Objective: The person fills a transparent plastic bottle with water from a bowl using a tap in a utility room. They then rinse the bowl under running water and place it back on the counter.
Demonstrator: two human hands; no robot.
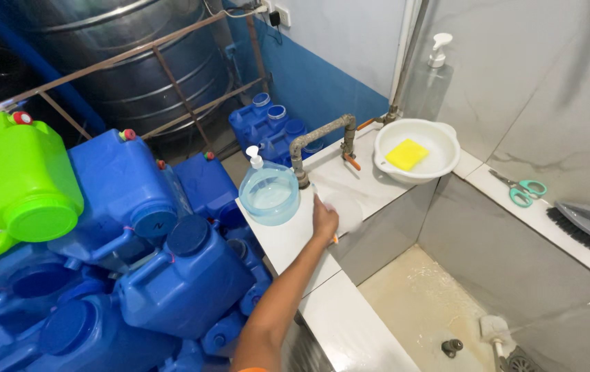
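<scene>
One arm reaches out from the bottom of the view to the white tiled ledge point(350, 324), and from its angle it reads as the left hand point(324, 222). Its fingers are wrapped around a small white object point(345, 212) that is motion-blurred, so what it is cannot be told; a bit of orange shows under the hand. The other hand is out of view. The held object sits just right of the hand, on or just above the ledge, and just below the bent metal tap pipe point(319, 140) that rises from the ledge. Left of that tap, touching the ledge, stands a round clear-blue pump bottle point(269, 194), close beside the hand. Right of the tap sits a white basin point(439, 148) with a yellow sponge point(406, 154) lying inside it. Further right of the tap, on the side ledge, lie green-handled scissors point(523, 189) and a grey brush point(587, 227). Left of the tap, well apart, blue jerrycans point(184, 275) are stacked, with a green jerrycan point(16, 182) beside them.
</scene>
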